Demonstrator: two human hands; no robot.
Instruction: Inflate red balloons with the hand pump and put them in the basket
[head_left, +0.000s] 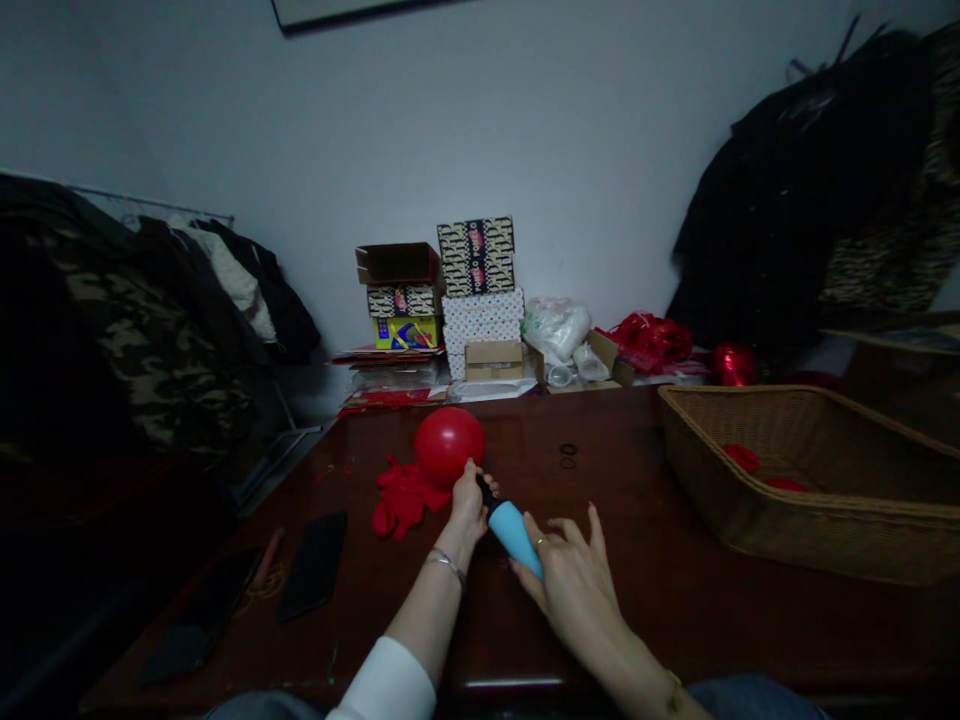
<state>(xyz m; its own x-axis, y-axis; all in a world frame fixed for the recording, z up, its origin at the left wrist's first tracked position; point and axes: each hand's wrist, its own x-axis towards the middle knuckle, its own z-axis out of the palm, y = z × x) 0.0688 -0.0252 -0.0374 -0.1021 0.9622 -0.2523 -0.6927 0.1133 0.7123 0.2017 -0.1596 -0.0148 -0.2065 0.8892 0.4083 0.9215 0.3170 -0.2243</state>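
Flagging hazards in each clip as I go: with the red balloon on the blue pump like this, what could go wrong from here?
1. The left hand pinches the red balloon onto the nozzle of the blue pump; a loose pinch could let it slip off and fly away.
2. The balloon is already round; overfilling might burst it close to the hands.
3. The right hand works the pump near the table edge; a push could knock it off.

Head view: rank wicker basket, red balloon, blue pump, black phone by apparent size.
1. wicker basket
2. red balloon and black phone: look about alike, and the phone is nearer, so unranked
3. blue pump, partly hidden by hands
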